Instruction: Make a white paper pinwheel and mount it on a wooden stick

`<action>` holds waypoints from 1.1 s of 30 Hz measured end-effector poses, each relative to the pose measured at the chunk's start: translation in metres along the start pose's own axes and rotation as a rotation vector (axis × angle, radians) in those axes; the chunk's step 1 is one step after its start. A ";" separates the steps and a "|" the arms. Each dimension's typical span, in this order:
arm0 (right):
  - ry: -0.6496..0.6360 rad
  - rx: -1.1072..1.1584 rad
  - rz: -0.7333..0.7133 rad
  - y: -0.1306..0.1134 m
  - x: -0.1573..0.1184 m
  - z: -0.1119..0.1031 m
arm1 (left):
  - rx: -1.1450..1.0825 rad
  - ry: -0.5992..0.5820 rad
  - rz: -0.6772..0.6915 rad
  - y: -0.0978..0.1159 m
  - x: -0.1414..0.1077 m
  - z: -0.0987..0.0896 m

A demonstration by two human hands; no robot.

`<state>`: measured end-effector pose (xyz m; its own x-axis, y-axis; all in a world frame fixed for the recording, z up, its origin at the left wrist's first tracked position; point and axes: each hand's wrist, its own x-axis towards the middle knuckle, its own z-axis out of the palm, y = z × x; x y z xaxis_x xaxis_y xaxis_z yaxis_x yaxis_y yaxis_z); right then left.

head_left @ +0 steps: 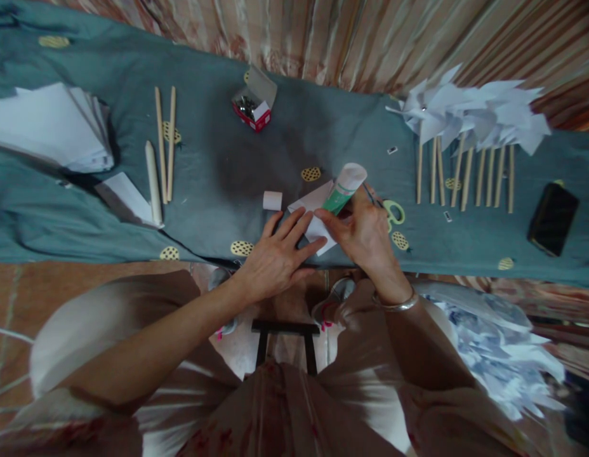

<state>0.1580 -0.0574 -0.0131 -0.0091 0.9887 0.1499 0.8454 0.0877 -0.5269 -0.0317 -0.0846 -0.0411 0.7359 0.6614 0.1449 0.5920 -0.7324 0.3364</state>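
One folded white paper piece (319,230), one green-and-white glue tube (341,197), one short white cylindrical cap (272,200), one open red cardboard box (259,122), one stack of white paper sheets (47,127), one black rectangular phone (554,219) and two slender wooden sticks (171,146) are seen; nine further sticks (480,178) are counted below overlapping white paper pinwheels (475,111), whose number cannot be told.
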 end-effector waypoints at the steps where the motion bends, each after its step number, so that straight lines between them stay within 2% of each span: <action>1: -0.008 -0.007 0.002 -0.001 0.000 0.000 | 0.003 -0.001 0.000 0.000 0.000 0.000; 9: -0.069 0.048 -0.006 -0.003 -0.002 -0.002 | -0.004 0.002 -0.003 0.000 0.000 0.001; 15: -0.037 0.066 -0.040 -0.003 -0.006 -0.003 | -0.013 0.000 -0.007 -0.001 0.000 0.002; 33: -0.054 0.047 0.010 0.007 -0.016 -0.006 | 0.041 -0.032 -0.008 0.000 0.000 -0.001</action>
<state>0.1671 -0.0733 -0.0142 -0.0306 0.9945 0.1001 0.8196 0.0823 -0.5670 -0.0325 -0.0845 -0.0403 0.7404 0.6627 0.1125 0.6108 -0.7332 0.2989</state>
